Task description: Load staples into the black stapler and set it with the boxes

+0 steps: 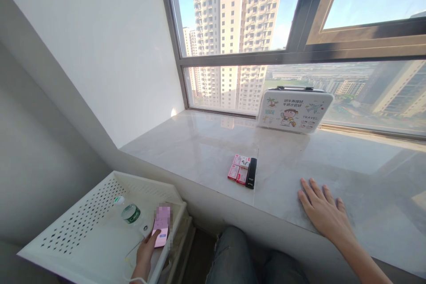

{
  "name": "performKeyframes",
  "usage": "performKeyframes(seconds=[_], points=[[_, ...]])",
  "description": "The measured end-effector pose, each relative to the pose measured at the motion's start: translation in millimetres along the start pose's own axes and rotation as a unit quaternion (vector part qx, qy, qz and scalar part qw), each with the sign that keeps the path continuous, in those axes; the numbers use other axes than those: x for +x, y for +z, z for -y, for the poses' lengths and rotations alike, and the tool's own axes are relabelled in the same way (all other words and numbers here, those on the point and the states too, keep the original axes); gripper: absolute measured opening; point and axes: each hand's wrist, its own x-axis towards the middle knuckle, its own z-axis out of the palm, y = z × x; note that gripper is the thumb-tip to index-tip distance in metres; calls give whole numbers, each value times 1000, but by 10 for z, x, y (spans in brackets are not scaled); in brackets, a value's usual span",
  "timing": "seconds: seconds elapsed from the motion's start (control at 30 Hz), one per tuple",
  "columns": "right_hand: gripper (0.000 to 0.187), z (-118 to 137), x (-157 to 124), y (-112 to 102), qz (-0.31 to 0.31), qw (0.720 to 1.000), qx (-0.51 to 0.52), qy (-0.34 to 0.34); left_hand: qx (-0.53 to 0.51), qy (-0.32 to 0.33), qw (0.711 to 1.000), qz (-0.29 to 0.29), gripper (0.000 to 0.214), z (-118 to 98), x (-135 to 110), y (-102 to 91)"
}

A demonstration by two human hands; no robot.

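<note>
My left hand (pixel 145 248) is closed around a smartphone (pixel 162 226) with a lit pink screen, at the right side of a white plastic basket (pixel 96 248). My right hand (pixel 324 206) lies flat on the pale marble windowsill (pixel 279 213), fingers spread, holding nothing. To its left on the sill, a black stapler (pixel 251 173) stands beside several small red-and-white boxes (pixel 233 172), which look like staple boxes. In the basket, a clear water bottle (pixel 131 213) with a green label lies near the phone. A white cable (pixel 133 280) runs by my left wrist.
A white carry case (pixel 294 110) with cartoon prints and a black handle leans against the window at the back of the sill. A white wall (pixel 133 53) bounds the left side. My knees (pixel 231 253) are below the sill's front edge, right of the basket.
</note>
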Motion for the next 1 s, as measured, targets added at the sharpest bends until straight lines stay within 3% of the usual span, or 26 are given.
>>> performKeyframes(seconds=[0.13, 0.47, 0.7, 0.87, 1.0], points=[[62, -3, -2, 0, -1, 1000, 5, -1, -34, -16, 998, 41, 19, 65, 3, 12], [61, -3, -3, -21, 1, 1000, 6, -5, -38, -10, 999, 34, 33, 209, 90, 13], [60, 19, -17, -80, 4, 1000, 3, -1, 1, 17, 1000, -6, 50, 368, 194, 80], [61, 29, -16, -89, 5, 1000, 4, 2, 99, -8, 992, -77, 66, 541, 166, 124], [62, 3, 3, -9, -2, 1000, 3, 0, 157, 24, 982, -101, 72, 648, 117, 111]])
